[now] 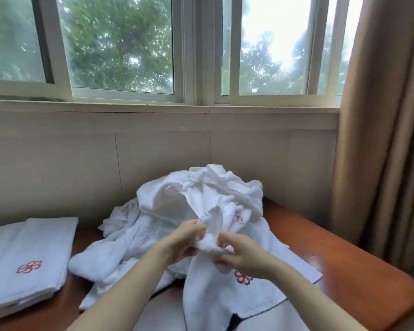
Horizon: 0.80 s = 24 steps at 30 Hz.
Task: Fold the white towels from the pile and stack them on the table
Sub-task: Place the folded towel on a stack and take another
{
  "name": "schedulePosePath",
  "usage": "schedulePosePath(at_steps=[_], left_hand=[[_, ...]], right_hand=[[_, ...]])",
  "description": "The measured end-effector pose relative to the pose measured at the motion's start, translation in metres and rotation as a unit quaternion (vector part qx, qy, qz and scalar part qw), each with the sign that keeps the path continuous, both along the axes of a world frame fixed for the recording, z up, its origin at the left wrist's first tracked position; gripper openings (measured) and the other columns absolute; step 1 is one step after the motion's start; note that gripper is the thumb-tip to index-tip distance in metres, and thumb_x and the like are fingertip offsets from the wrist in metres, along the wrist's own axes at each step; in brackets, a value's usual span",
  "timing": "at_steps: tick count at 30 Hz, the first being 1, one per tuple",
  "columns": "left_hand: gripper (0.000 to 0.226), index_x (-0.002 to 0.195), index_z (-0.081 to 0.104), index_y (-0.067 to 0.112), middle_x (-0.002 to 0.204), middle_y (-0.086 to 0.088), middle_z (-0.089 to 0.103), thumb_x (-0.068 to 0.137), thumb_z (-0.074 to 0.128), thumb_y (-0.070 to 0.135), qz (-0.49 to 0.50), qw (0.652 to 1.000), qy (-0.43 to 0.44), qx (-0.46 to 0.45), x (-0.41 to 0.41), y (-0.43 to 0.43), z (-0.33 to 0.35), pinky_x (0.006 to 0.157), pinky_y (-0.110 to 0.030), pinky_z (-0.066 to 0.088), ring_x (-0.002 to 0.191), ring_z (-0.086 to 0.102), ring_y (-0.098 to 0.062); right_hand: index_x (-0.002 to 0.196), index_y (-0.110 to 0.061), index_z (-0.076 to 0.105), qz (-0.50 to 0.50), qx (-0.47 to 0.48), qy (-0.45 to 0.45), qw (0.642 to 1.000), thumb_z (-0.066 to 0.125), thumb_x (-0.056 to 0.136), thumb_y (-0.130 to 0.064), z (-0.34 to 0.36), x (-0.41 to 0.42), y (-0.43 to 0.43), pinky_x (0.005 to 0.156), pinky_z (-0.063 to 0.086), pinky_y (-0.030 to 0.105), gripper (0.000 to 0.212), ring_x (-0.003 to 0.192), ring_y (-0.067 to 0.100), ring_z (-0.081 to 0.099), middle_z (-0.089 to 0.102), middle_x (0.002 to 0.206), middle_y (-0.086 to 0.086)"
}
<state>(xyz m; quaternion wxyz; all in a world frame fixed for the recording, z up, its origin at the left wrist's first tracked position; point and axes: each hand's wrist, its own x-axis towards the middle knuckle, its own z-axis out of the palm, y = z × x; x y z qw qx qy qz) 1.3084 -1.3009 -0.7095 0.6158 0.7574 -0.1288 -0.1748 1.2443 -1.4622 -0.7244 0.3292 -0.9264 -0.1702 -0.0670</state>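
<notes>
On the table (344, 254) under the window (120, 44), the pile (167, 199) of white towels sits in the middle against the wall, loose and crumpled. One towel (225, 297) is drawn partly out of it toward the person; its lower part hangs over the near edge, with a red logo (243, 277) showing. Both hands meet on a bunched fold of this towel, just in front of the pile. The left hand (184, 240) has its fingers curled round the bunch from the left. The right hand (242, 254) pinches the same bunch from the right, fingers bent, close beside the left. To the left, well apart from the pile, lies the stack (29, 254) of folded towels, flat and squared. A curtain (380, 139) hangs at the right.

The step in hand looks like picking the next towel and hunting for an edge or corner; no fold is made yet. The next move likely calls for the hands to part along a hem, find two corners and lift the towel free of the pile, so it opens flat. The upper end seems tangled with the pile, so a hard pull could drag other towels along.
</notes>
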Motion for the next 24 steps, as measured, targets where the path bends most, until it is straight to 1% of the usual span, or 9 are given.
schedulePosePath(at_steps=[3,7,10,13,16,18,20,22,24], left_hand=[[0.023,0.070,0.040,0.020,0.057,0.003,0.032,0.048,0.040,0.013,0.032,0.999,-0.019,0.028,-0.008,0.018,0.001,0.045,-0.018,0.017,0.045,0.025,-0.011],[0.017,0.060,0.035,0.020,0.055,0.003,0.029,0.047,0.042,0.010,0.025,0.997,-0.032,0.072,-0.019,0.049,0.007,0.039,-0.017,0.018,0.041,0.023,-0.009],[0.018,0.047,0.031,0.023,0.052,0.006,0.030,0.048,0.044,0.011,-0.001,0.987,-0.039,0.158,-0.021,0.076,0.008,0.041,-0.020,0.018,0.045,0.022,-0.009],[0.016,0.043,0.029,0.022,0.049,0.008,0.029,0.047,0.043,0.013,-0.001,0.961,-0.053,0.270,-0.015,0.102,0.005,0.042,-0.020,0.018,0.047,0.022,-0.009],[0.017,0.052,0.028,0.022,0.054,0.006,0.030,0.050,0.043,0.014,-0.018,0.926,-0.072,0.369,-0.005,0.111,-0.005,0.043,-0.021,0.018,0.051,0.024,-0.012],[0.013,0.058,0.032,0.020,0.060,0.005,0.037,0.060,0.044,0.016,-0.028,0.904,-0.073,0.420,0.003,0.109,-0.020,0.046,-0.022,0.023,0.056,0.031,-0.013],[0.009,0.061,0.038,0.017,0.067,0.001,0.046,0.065,0.039,0.025,-0.033,0.876,-0.090,0.473,0.007,0.104,-0.036,0.051,-0.026,0.031,0.062,0.042,-0.015],[0.020,0.066,0.044,0.012,0.084,-0.007,0.059,0.069,0.038,0.031,-0.022,0.846,-0.119,0.520,0.011,0.102,-0.054,0.060,-0.032,0.039,0.076,0.052,-0.023],[0.013,0.067,0.041,0.019,0.090,-0.004,0.055,0.077,0.042,0.027,-0.003,0.841,-0.133,0.525,0.015,0.105,-0.069,0.064,-0.029,0.037,0.085,0.051,-0.021]], right_hand=[[0.078,-0.029,0.050,0.003,-0.008,-0.018,1.000,0.064,0.090,-0.025,0.006,-0.005,0.001,0.075,0.041,0.012,0.019,0.085,0.006,0.054,0.057,0.087,-0.011],[0.099,-0.015,0.053,-0.124,0.143,-0.019,0.982,0.056,0.092,-0.014,0.006,0.012,-0.007,0.077,0.047,0.026,0.008,0.087,0.016,0.057,0.058,0.097,0.002],[0.124,-0.009,0.045,-0.203,0.134,-0.006,0.970,0.053,0.091,-0.010,-0.001,0.036,-0.017,0.072,0.044,0.027,0.034,0.089,0.016,0.053,0.054,0.101,0.003],[0.141,-0.011,0.031,-0.248,0.046,-0.015,0.967,0.050,0.087,-0.007,-0.004,0.067,-0.015,0.090,0.045,0.033,0.058,0.116,0.027,0.050,0.048,0.130,0.010],[0.151,-0.027,0.009,-0.293,-0.031,-0.016,0.956,0.050,0.085,-0.011,-0.004,0.100,-0.003,0.100,0.042,0.044,0.080,0.130,0.030,0.038,0.024,0.152,0.008],[0.150,-0.038,-0.003,-0.322,-0.052,-0.025,0.945,0.052,0.087,-0.014,-0.001,0.124,0.000,0.098,0.042,0.044,0.088,0.129,0.032,0.039,0.008,0.156,0.011],[0.146,-0.039,0.014,-0.322,-0.055,-0.019,0.945,0.052,0.091,-0.021,0.006,0.151,-0.004,0.087,0.043,0.038,0.069,0.119,0.033,0.048,0.026,0.145,0.015],[0.118,-0.021,0.045,-0.286,-0.078,0.009,0.955,0.048,0.096,-0.027,0.015,0.168,-0.006,0.077,0.042,0.034,0.023,0.107,0.032,0.057,0.053,0.110,0.012],[0.088,-0.014,0.049,-0.265,-0.092,-0.002,0.960,0.047,0.097,-0.024,0.017,0.172,-0.004,0.069,0.038,0.031,0.013,0.096,0.028,0.060,0.060,0.093,0.011]])
